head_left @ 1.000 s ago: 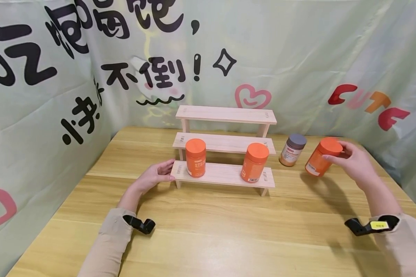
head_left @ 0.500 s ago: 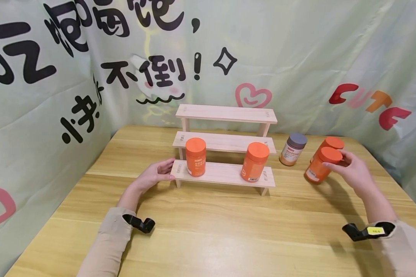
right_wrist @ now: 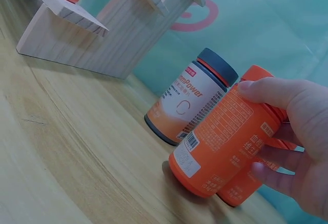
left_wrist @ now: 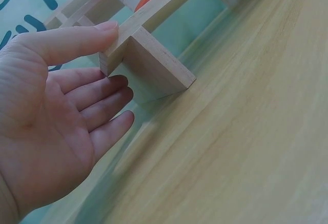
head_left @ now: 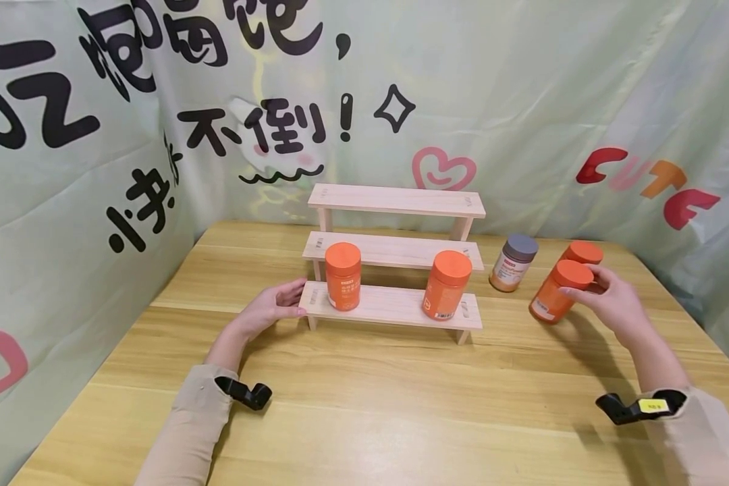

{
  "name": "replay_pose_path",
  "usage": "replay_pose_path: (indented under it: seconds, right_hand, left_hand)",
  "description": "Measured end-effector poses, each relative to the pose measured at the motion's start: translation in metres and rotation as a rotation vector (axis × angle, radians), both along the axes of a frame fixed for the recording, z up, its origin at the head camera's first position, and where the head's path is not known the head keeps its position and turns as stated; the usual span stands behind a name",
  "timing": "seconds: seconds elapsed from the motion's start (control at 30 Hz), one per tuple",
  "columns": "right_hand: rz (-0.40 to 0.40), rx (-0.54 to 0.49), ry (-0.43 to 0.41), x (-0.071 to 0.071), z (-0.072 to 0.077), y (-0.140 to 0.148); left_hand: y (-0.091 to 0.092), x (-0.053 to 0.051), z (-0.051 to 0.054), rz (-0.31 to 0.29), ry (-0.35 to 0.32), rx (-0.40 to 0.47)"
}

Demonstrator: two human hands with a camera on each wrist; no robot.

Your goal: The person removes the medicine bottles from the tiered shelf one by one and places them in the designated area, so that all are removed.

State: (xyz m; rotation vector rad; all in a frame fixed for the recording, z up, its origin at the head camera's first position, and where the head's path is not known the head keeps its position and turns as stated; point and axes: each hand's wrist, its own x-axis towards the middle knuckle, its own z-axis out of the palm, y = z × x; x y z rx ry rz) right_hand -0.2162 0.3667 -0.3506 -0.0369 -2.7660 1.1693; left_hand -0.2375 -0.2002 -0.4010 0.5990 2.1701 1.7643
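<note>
My right hand (head_left: 616, 300) grips an orange jar (head_left: 557, 295) near its lid, thumb on the near side and fingers behind. In the right wrist view the jar (right_wrist: 220, 139) shows a white label and barcode; whether its base touches the table I cannot tell. A second orange jar (head_left: 583, 252) stands just behind it, partly hidden. My left hand (head_left: 271, 310) pinches the left end of the lowest board of a three-step wooden rack (head_left: 395, 302), thumb on the board in the left wrist view. Two orange jars, one left (head_left: 343, 277) and one right (head_left: 447, 285), stand on that lowest step.
A jar with a grey lid (head_left: 513, 263) stands on the wooden table (head_left: 364, 405) between the rack and the held jar. The middle step (head_left: 395, 250) and top step (head_left: 395, 200) rise behind. A printed cloth (head_left: 522, 101) hangs around the back and sides.
My right hand has brought the orange jar nearer and slightly left, uncovering the second orange jar behind it. My left hand has stayed at the rack's end.
</note>
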Motion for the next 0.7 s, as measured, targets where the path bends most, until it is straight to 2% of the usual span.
replay_pose_path:
  seconds: [0.43, 0.7]
  right_hand:
    - [0.004, -0.018, 0.026, 0.0000, -0.0044, -0.0010]
    - [0.008, -0.017, 0.008, -0.0003, -0.0036, -0.0019]
  left_hand:
    - [0.0001, 0.0005, 0.0008, -0.002, -0.018, 0.007]
    - [-0.0006, 0.0004, -0.0004, 0.003, 0.001, 0.007]
